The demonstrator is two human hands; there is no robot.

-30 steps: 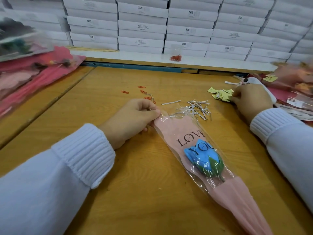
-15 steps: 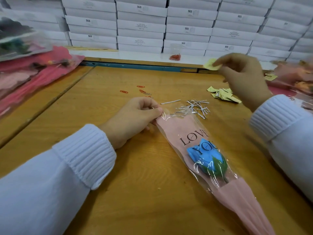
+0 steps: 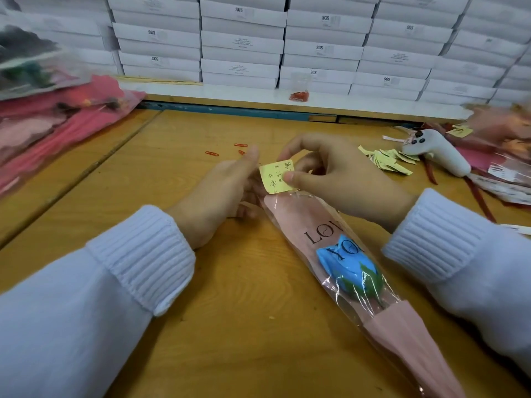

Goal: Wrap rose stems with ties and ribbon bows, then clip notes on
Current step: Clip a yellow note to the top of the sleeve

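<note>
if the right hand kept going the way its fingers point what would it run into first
The right hand, pinching a small yellow handwritten paper note, points left. Its first meeting would likely be the left hand gripping the top of the pink cellophane rose sleeve; depth is unclear.

One wrapped rose point(image 3: 296, 216), one note point(image 3: 275, 176), three loose paper clips point(image 3: 211, 153).

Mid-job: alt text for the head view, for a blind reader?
The right hand pinches a small yellow handwritten paper note at the top of a pink paper-and-cellophane sleeve holding a blue rose, while the left hand grips that sleeve end. The sleeve lies on a wooden table.
</note>
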